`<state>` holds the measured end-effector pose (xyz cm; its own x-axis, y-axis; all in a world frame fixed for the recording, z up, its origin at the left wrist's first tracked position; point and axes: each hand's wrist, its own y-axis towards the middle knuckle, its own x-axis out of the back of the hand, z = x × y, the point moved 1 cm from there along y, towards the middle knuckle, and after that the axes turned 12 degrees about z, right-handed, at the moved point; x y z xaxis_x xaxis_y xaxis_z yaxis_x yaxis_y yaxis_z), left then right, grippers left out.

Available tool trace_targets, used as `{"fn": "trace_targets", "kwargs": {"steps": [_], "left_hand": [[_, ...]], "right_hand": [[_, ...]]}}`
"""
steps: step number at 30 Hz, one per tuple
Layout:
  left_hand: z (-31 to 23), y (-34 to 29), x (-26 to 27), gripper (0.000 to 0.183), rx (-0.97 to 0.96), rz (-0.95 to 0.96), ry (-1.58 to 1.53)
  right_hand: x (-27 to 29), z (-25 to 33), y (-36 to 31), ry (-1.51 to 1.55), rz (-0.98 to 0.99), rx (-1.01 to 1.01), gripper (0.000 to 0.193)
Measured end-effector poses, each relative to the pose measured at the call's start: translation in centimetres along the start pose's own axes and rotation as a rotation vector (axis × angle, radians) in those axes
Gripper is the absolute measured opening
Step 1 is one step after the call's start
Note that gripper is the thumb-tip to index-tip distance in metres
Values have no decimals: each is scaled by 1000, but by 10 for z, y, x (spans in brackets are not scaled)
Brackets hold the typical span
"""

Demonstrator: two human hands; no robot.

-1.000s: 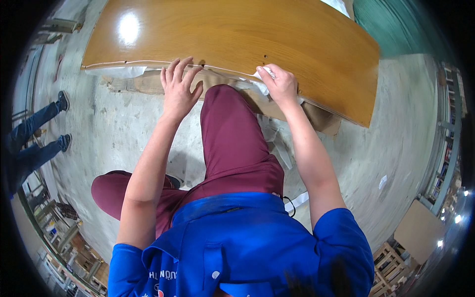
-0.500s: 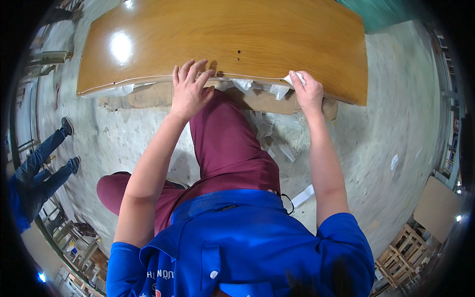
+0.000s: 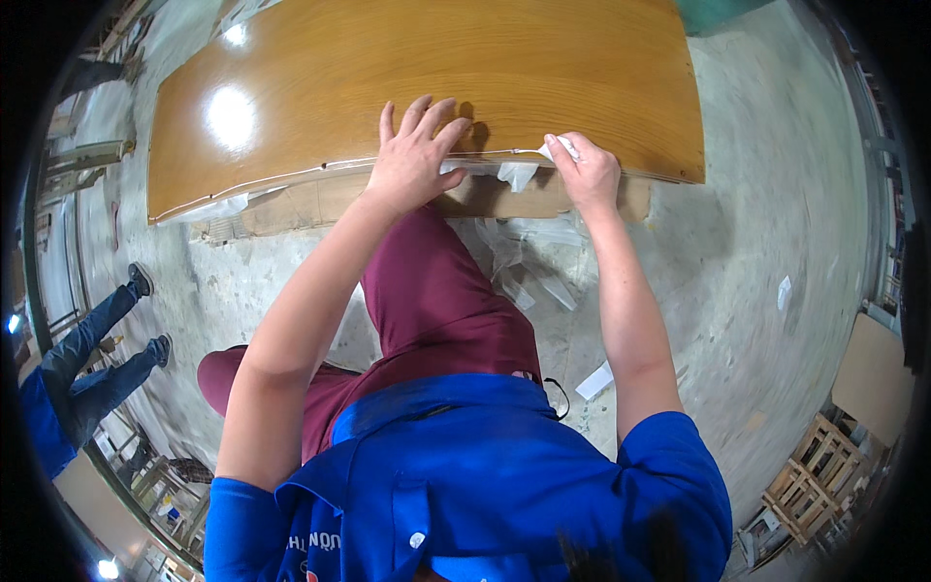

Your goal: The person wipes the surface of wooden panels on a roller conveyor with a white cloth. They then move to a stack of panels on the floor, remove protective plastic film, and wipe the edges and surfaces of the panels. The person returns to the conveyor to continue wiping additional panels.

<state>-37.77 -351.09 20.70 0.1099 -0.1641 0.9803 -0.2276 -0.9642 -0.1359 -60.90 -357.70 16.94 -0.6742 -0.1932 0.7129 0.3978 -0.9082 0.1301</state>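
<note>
- Counting two bare hands, left hand point(image 3: 412, 160) and right hand point(image 3: 592, 179), plus one big wooden panel point(image 3: 553, 82) and one small white piece point(image 3: 565, 147).
- Also counting one thin white line point(image 3: 514, 151) along the near edge, at least two white flaps point(image 3: 518, 175) poking out below, and two glare spots point(image 3: 230, 116) on top.
- On the concrete floor point(image 3: 718, 320), spotting one white strip point(image 3: 593, 381) by the right forearm and one smaller white scrap point(image 3: 784, 293) farther right.
- Off to the left, well apart: one other person point(image 3: 92, 378) in jeans.
- For the left hand: reaching out over the near edge, palm down, fingers fanned wide. Can't tell if actually touching the wood or just hovering, tbh.
- For the right hand: curled up at the same edge, pinching the white piece between thumb and bent fingers. Can't tell if paper or cloth.
- As for the panel: lying crosswise in front of the maroon trousers point(image 3: 436, 301), with brown cardboard point(image 3: 291, 209) showing under the near side.
- Looks glossy, orangey-brown, with visible grain and pretty straight-cut ends.
</note>
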Motion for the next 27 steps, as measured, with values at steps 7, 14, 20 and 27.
{"fn": "trace_targets", "kwargs": {"steps": [7, 14, 20, 27], "left_hand": [[-43, 58, 2, 76, -43, 212, 125], [-94, 101, 2, 84, -108, 275, 266], [-128, 121, 7, 89, -38, 379, 352], [-138, 131, 10, 92, -10, 454, 408]], "right_hand": [[35, -33, -12, -43, -75, -114, 31], [77, -73, -25, -18, -206, -198, 28], [116, -112, -39, -146, -347, -338, 31], [138, -120, -39, -171, -348, -474, 34]]}}
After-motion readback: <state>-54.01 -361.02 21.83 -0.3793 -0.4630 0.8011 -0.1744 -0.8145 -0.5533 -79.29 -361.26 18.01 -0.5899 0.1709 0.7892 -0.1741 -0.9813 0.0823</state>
